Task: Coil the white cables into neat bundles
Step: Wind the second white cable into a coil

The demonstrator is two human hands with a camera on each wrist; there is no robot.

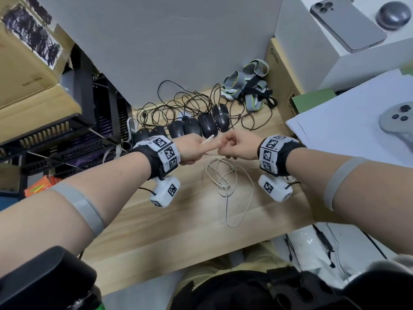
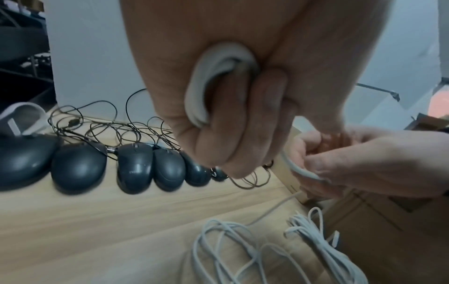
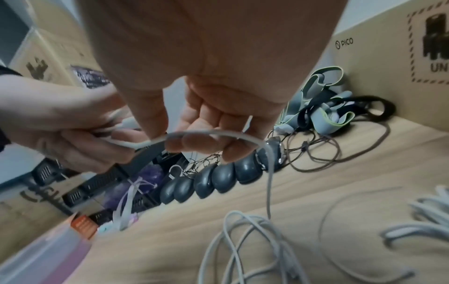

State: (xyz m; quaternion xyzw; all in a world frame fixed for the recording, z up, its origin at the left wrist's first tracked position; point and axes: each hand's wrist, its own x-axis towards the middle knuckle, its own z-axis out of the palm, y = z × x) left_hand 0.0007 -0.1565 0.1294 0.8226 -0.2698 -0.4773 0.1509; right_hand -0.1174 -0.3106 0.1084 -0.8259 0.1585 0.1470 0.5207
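Both hands meet above the middle of the wooden table (image 1: 169,222). My left hand (image 1: 194,151) grips a few small loops of the white cable (image 2: 206,80), fingers curled round them. My right hand (image 1: 234,146) is just to its right and pinches the same cable (image 3: 218,133), which runs between thumb and fingers. From there the cable drops to a loose, tangled heap (image 1: 228,184) on the table below the hands. A second white cable bundle (image 3: 422,221) lies to the right of the heap.
A row of black mice (image 1: 192,127) with tangled black wires (image 1: 178,101) lies just beyond the hands. Grey straps (image 1: 248,86) and a cardboard box (image 1: 281,86) are at the back right. White paper (image 1: 346,130) covers the right, black crates (image 1: 67,135) stand left.
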